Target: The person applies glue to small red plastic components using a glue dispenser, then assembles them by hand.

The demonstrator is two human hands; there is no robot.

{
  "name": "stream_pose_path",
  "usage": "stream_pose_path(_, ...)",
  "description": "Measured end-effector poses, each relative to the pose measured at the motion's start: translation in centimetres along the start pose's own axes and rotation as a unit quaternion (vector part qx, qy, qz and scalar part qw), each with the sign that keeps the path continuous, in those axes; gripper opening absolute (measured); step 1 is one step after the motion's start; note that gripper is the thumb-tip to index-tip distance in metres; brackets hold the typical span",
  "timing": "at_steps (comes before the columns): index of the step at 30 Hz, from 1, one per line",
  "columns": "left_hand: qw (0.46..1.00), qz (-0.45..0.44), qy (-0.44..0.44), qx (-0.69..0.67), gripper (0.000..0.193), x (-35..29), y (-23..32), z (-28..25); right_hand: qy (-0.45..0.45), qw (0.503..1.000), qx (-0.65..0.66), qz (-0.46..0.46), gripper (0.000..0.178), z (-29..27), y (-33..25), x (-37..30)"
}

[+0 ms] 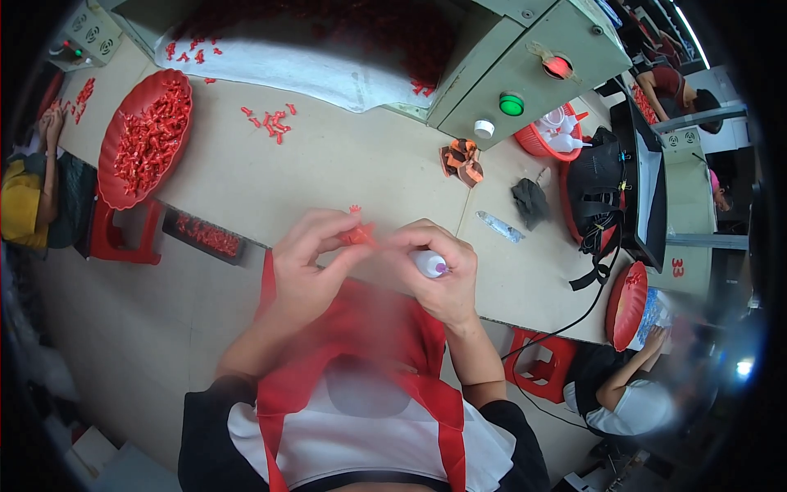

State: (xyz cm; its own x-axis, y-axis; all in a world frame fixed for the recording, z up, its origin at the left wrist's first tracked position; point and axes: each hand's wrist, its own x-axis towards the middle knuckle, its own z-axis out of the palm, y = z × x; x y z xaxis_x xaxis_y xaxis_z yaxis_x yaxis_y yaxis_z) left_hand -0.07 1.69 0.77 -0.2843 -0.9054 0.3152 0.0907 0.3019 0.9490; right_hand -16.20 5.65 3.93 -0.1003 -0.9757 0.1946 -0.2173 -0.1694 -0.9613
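My left hand (311,258) pinches a small red plastic piece (358,235) between thumb and fingertips, just above the table's front edge. A second bit of red with little prongs shows above those fingers; I cannot tell if it is the same piece. Closed around a small white squeeze bottle (428,262) is my right hand (443,275), the bottle's purplish end turned toward me. Both hands are close together, with the right fingertips beside the red piece. The bottle's other end is hidden by my fingers.
A scalloped red tray (105,168) heaped with red pieces stands left. Loose red pieces (272,123) lie ahead, before a grey-green cabinet (525,70). A cloth (531,203), a basket of bottles (537,146) and a black bag (592,184) are right. Co-workers sit at both sides.
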Motion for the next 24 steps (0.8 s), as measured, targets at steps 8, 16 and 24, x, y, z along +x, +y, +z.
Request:
stream_pose_path(8,1.000,-0.016,-0.005,0.005,0.031,-0.01,0.71,-0.12,0.031,0.999,-0.002,-0.040,0.012,0.36,0.47,0.03)
stream_pose_path(16,1.000,-0.019,0.002,0.007,0.030,-0.19,0.91,0.11,0.038,0.998,0.003,-0.044,0.011,0.43,0.57,-0.08)
stream_pose_path(24,1.000,-0.019,0.008,0.004,0.031,0.27,0.75,0.22,0.037,0.998,0.013,-0.044,0.011,0.48,0.79,0.45)
